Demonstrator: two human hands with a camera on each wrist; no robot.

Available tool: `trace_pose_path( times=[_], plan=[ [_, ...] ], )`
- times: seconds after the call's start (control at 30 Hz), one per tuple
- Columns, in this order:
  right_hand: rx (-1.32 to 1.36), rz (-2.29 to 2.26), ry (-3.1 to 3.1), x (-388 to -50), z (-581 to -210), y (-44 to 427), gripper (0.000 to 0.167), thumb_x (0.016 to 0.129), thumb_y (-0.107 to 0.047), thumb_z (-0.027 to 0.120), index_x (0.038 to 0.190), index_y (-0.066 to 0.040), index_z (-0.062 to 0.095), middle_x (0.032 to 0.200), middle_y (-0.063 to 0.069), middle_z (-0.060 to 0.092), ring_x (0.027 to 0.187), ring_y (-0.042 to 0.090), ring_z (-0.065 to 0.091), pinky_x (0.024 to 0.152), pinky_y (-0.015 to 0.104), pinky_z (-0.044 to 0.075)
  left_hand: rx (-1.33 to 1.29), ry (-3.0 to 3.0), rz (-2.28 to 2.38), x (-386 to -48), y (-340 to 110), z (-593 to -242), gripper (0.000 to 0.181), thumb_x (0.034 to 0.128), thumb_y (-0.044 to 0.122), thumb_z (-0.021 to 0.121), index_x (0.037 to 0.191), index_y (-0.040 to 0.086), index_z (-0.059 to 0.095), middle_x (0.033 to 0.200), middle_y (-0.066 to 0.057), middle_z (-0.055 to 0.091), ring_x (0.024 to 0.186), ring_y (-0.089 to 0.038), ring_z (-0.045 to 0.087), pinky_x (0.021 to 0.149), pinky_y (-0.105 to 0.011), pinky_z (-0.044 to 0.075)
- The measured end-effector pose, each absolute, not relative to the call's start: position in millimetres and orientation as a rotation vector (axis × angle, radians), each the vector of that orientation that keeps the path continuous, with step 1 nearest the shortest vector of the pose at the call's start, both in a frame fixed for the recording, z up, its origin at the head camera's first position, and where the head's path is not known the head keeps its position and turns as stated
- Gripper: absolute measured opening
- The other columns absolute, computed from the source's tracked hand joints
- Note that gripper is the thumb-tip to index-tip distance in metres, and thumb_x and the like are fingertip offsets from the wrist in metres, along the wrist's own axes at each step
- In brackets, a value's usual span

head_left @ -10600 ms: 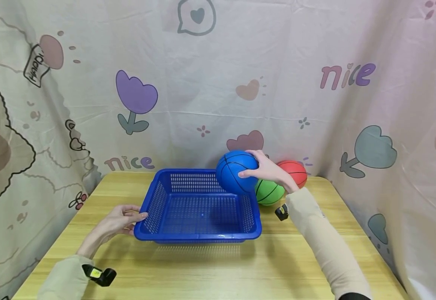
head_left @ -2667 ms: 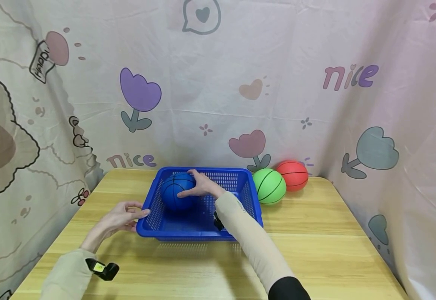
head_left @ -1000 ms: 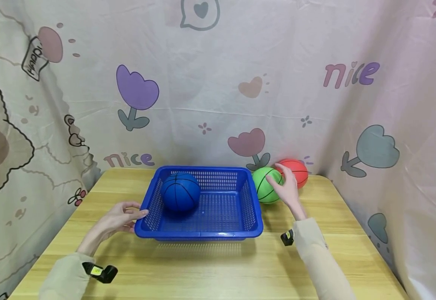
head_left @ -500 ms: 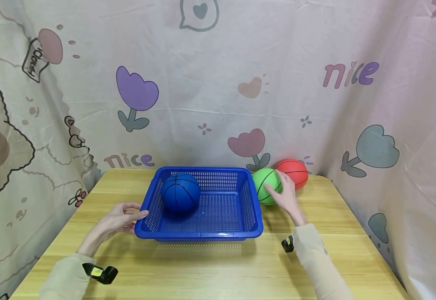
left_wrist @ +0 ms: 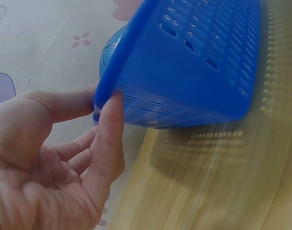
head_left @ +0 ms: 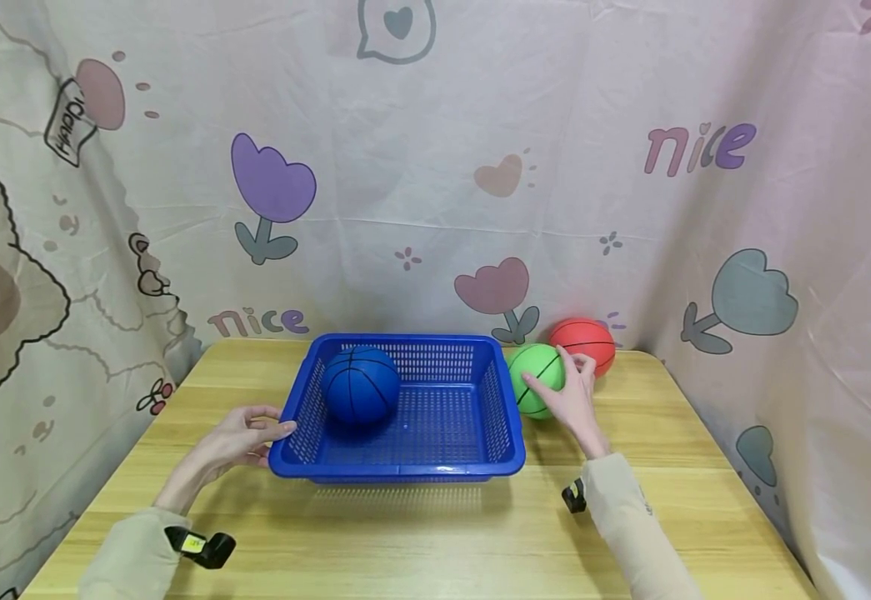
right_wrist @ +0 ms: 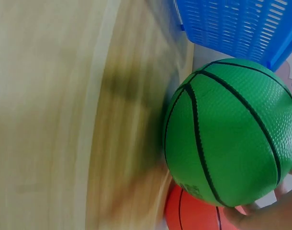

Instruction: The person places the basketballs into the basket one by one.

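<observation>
Right hand point(head_left: 573, 400) on the green ball point(head_left: 531, 362), left hand point(head_left: 238, 437) on the basket point(head_left: 397, 471)

From where I stand, the right hand has its thumb and fingers spread around the green ball, grasping it from the side nearer the person's right. The ball sits just outside the basket's right wall, towards the back of the wooden table point(head_left: 420, 546); I cannot tell whether it touches the basket, or whether it is lifted off the wood. Just behind it and further right is the red ball point(head_left: 583, 337), partly hidden by the green one and the right hand.

The left hand pinches the basket's rim on the left side, towards the front corner, with the thumb on the rim and the other fingers loosely bent. The basket, blue and full of little holes, stands on the table with its open top upward. Inside, over in the left half, lies the blue ball point(head_left: 361, 385) with its dark lines.

Both arms are in pale sleeves point(head_left: 630, 521), each with a small black camera point(head_left: 217, 550) at the wrist. Behind the table hangs a light cloth point(head_left: 405, 158), printed with tulips, hearts and the word "nice"
</observation>
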State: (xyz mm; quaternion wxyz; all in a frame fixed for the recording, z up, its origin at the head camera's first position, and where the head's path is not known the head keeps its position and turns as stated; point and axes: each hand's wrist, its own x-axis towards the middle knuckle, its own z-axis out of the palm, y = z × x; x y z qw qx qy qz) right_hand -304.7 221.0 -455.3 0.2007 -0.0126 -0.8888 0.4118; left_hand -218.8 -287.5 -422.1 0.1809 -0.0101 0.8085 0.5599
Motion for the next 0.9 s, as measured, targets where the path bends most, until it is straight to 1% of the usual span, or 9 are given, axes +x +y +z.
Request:
trace_pose_path(
  times=[0.13,0.27,0.4,0.6,0.7,0.9],
  plan=[
    [-0.108,1.135,-2.482,-303,-457,221,0.086,0.08,-0.045,0.081,0.148,-0.009,0.043,0.137,0.022,0.025,0.128,0.042,0.033,0.109,0.065,0.036,-0.023,2.28,1.583,-218,-287,-422,0.065,0.0989,0.031,0.065,0.138,-0.011,0.035,0.098,-0.006,0.07,0.071,-0.014,0.068,0.067,-0.031,0.061],
    [-0.182,1.146,-2.482,-300,-458,220,0.088,0.078,-0.051,0.082,0.145,-0.011,0.04,0.138,0.021,0.023,0.129,0.041,0.034,0.108,0.065,0.04,-0.019,2.276,1.584,-218,-287,-421,0.064,0.0992,0.03,0.065,0.138,-0.011,0.035,0.098,-0.007,0.07,0.071,-0.014,0.068,0.067,-0.031,0.061],
    [-0.228,1.119,-2.497,-297,-458,220,0.093,0.077,-0.058,0.08,0.143,-0.009,0.037,0.138,0.022,0.027,0.128,0.04,0.036,0.105,0.063,0.043,-0.023,2.279,1.584,-217,-287,-420,0.065,0.0991,0.031,0.065,0.139,-0.011,0.034,0.099,-0.007,0.07,0.072,-0.015,0.069,0.067,-0.031,0.062],
    [-0.305,1.07,-2.537,-290,-455,220,0.1,0.075,-0.069,0.076,0.142,-0.007,0.034,0.139,0.023,0.035,0.121,0.038,0.044,0.094,0.061,0.05,-0.028,2.283,1.58,-218,-287,-421,0.066,0.0987,0.032,0.065,0.139,-0.011,0.034,0.098,-0.006,0.07,0.072,-0.014,0.068,0.068,-0.032,0.062],
    [-0.345,1.073,-2.541,-286,-454,221,0.1,0.075,-0.07,0.075,0.141,-0.008,0.034,0.138,0.022,0.039,0.121,0.038,0.047,0.093,0.06,0.049,-0.028,2.277,1.585,-218,-288,-422,0.066,0.0988,0.032,0.065,0.139,-0.01,0.035,0.098,-0.005,0.07,0.071,-0.014,0.068,0.068,-0.032,0.062],
    [-0.35,1.123,-2.534,-279,-452,223,0.098,0.077,-0.065,0.077,0.143,-0.009,0.032,0.139,0.022,0.04,0.122,0.04,0.048,0.096,0.061,0.048,-0.017,2.258,1.599,-218,-289,-423,0.065,0.0998,0.03,0.064,0.14,-0.011,0.033,0.099,-0.005,0.069,0.071,-0.013,0.068,0.067,-0.03,0.061]
  ],
)
